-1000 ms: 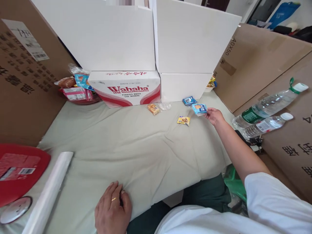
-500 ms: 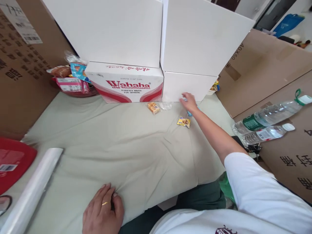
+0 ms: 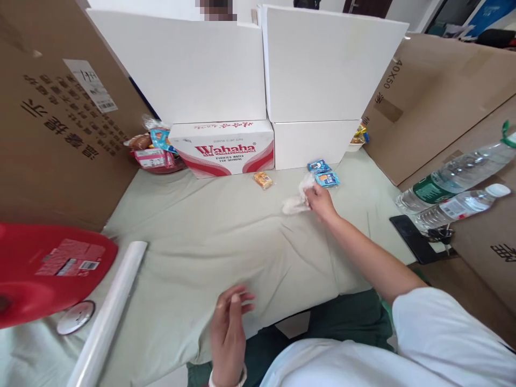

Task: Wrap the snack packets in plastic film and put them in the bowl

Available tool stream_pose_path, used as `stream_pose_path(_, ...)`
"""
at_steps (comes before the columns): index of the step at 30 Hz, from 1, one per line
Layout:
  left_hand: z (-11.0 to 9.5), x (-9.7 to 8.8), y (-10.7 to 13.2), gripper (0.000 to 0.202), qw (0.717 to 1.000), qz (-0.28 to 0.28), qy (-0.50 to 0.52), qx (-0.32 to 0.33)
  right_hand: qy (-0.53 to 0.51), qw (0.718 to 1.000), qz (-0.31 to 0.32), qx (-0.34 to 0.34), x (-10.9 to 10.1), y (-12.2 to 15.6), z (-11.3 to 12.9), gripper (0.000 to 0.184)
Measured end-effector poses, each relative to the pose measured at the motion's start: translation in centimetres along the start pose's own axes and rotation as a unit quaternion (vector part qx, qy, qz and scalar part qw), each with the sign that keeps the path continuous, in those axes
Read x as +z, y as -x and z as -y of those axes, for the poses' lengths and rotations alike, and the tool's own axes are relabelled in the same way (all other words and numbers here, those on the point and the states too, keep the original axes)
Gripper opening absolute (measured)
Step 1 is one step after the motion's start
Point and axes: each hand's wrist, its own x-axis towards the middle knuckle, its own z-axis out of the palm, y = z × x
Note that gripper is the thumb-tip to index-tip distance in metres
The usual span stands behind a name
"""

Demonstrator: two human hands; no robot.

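My right hand (image 3: 320,199) reaches out over the pale green cloth (image 3: 209,242) and is closed on a clear crumpled plastic bag (image 3: 296,200), which trails to the left of my fingers. Two blue snack packets (image 3: 323,173) lie just beyond that hand, near the white boxes. An orange snack packet (image 3: 263,179) lies to their left. My left hand (image 3: 229,328) is raised above the near edge of the cloth, fingers loosely spread and a little blurred, holding nothing.
White boxes (image 3: 322,70) and a Wahaha carton (image 3: 226,148) wall off the back. A red basket of snacks (image 3: 155,153) sits back left. A plastic roll (image 3: 110,317) and red lid (image 3: 44,269) lie left. Water bottles (image 3: 455,193) and a phone (image 3: 411,239) lie right. Cardboard flanks both sides.
My right hand let go of the blue packet beside the other one, then came back toward me holding the clear bag. My left hand lifted off the cloth. The yellow packet is out of sight.
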Motion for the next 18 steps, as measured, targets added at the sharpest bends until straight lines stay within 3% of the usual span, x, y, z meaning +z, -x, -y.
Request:
stream_pose_path(2,-1.6,3.2,-0.8,0.06,0.979,0.11,0.119,-0.126,-0.061,0.998,-0.024,0.024,-0.7,5.0,-0.5,0.028)
stream_pose_path(4,-2.7,6.5,-1.8,0.069,0.95,0.172,0.186,-0.181,-0.096,0.993,-0.044,0.05,-0.9,9.3,-0.9,0.031)
stream_pose_path(8,-2.9,12.0,-2.9,0.073,0.976,0.14,0.119,-0.118,-0.149,0.985,-0.049,0.076,-1.1,15.0,-1.1,0.037)
stream_pose_path(10,-2.1,13.5,-3.0,0.056,0.979,0.155,0.103,-0.084,-0.15,0.985,-0.029,0.083,-1.6,16.4,-1.2,0.04)
stream_pose_path(13,-0.9,13.8,-3.1,0.034,0.973,0.174,0.116,-0.096,-0.127,0.988,-0.016,0.091,-2.9,17.0,-1.5,0.042)
stream_pose_path(18,-0.5,11.2,-3.3,0.045,0.97,0.111,0.174,-0.125,-0.114,0.987,-0.038,0.105,-4.8,16.2,-2.7,0.044)
